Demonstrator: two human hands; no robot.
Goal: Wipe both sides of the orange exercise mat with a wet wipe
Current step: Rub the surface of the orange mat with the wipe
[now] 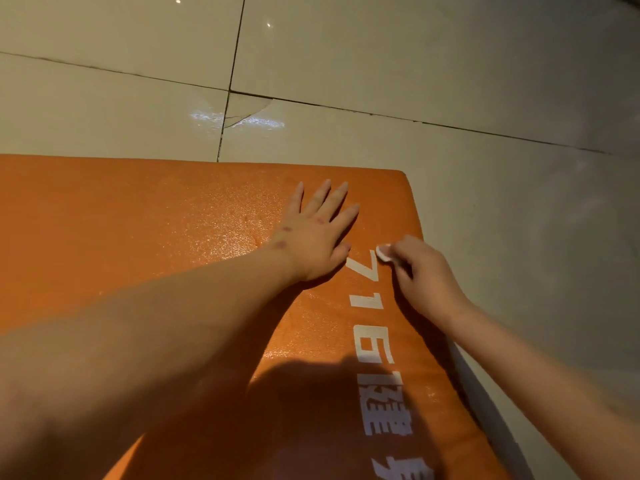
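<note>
Near the far right corner of the orange exercise mat (138, 220), my left hand (317, 233) lay flat with its fingers straight and spread, palm pressed down, I judged to pin the mat so it would not slide. Just beside it, my right hand (424, 277) had its fingers curled, pinching a small folded white wet wipe (383, 252) against the mat at the top of a row of white printed lettering (367, 299). The two hands were close but not touching. The mat lay flat on a pale tiled floor (381, 64), one side up, with a damp-looking sheen around my left hand. I counted two hands, one wipe and one mat. Whether the underside had been wiped I could not tell.
</note>
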